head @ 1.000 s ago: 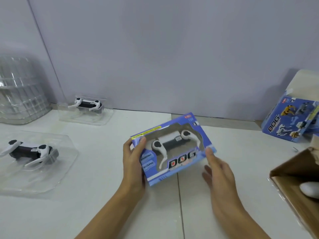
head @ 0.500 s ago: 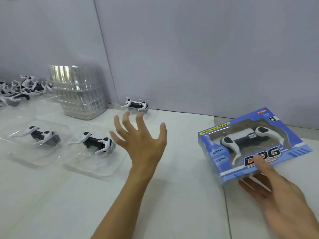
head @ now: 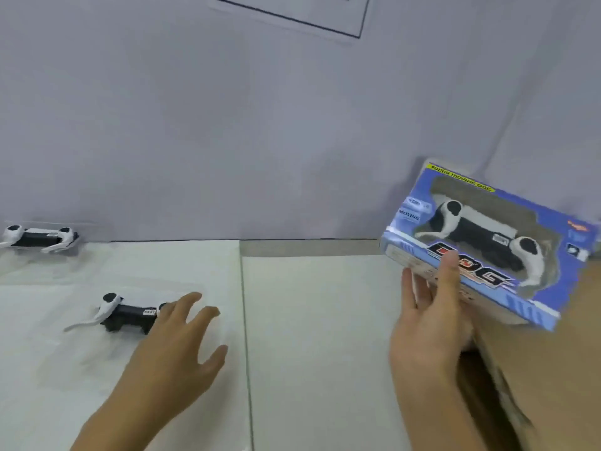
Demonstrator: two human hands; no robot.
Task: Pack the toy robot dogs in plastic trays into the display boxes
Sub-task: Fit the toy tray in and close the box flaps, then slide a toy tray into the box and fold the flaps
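Head view: left fingers [head: 195,307] spread over trayed dog [head: 125,315], right fingers [head: 450,271] gripping boxed dog [head: 481,242] (above carton [head: 553,369]).

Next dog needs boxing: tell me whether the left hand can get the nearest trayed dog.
Probably yes: the left hand already lies over the near toy dog's right end, fingers spread, nothing between them.

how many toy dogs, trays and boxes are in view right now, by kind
Toy robot dogs: 3 – one in the far-left tray, one at the left hand, one inside the blue display box.
Clear plastic trays on the table: 2.
Blue display boxes: 1, held by the right hand.
Cardboard boxes: 1.
Total: 7
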